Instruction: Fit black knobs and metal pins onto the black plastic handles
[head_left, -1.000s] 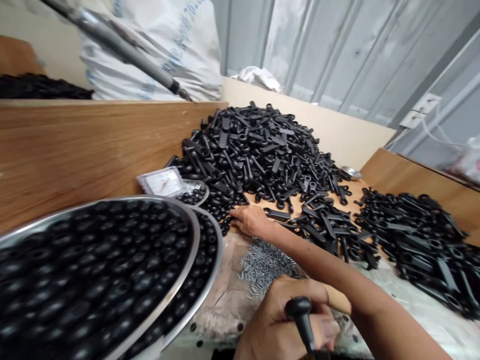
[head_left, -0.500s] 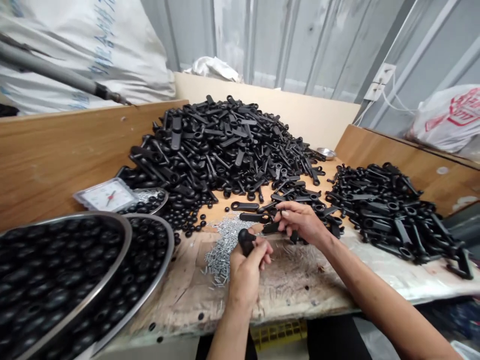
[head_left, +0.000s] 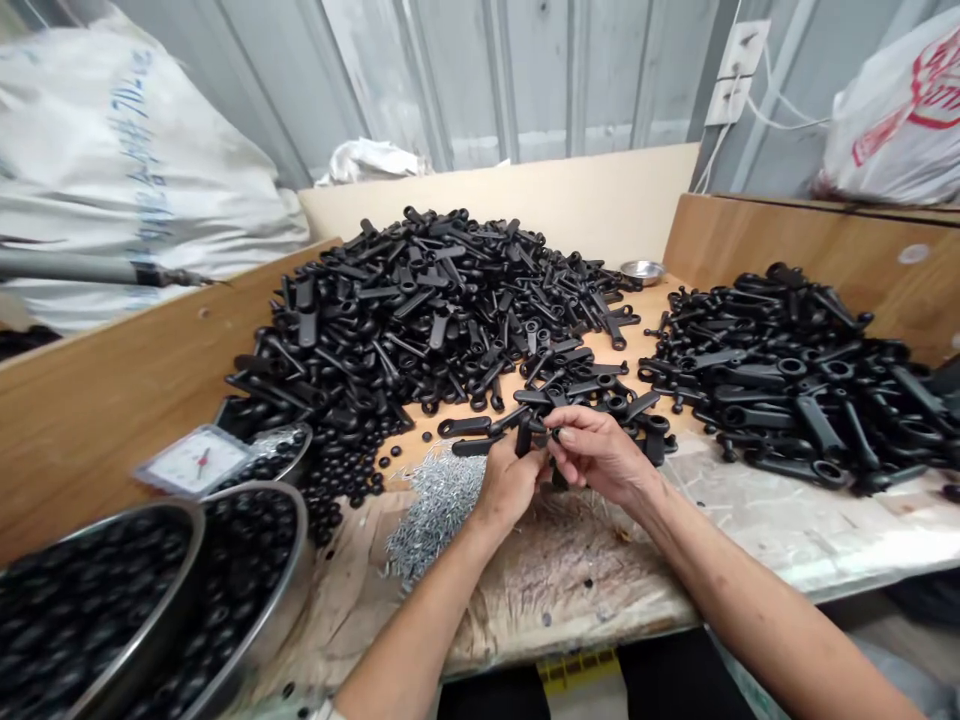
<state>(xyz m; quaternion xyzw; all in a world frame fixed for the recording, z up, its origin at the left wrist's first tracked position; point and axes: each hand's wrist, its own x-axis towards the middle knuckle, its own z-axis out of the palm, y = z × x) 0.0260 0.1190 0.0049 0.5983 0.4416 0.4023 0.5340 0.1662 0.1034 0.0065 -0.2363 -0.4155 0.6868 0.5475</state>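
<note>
Pinching a black plastic lever handle (head_left: pixel 534 440) between them, the person's left hand (head_left: pixel 510 482) and right hand (head_left: pixel 600 450) meet near the front middle of a wooden counter (head_left: pixel 645 340). Both grips are closed: the left fingers curl around the handle, and the right thumb and fingertips press together on it, though the fingers hide exactly where each one bears. Two loose handles (head_left: pixel 465 428) lie just beyond the left hand, pointing toward it. A small heap of silver screws (head_left: pixel 435 515) sits just beside that hand, on a worn, pale counter cover (head_left: pixel 570 575).

Behind the hands rises a large heap of black handles (head_left: pixel 420 300), and a smaller heap (head_left: pixel 795 380) spreads toward the right edge of the counter. Small black rings (head_left: pixel 352 470) spill from the large heap's near-left edge. At the bottom left corner, two steel bowls (head_left: pixel 191 560) hold more black rings, with a dial scale (head_left: pixel 196 460) just behind them. A small metal dish (head_left: pixel 642 272) sits at the far edge, in front of a corrugated metal wall (head_left: pixel 510 80).
</note>
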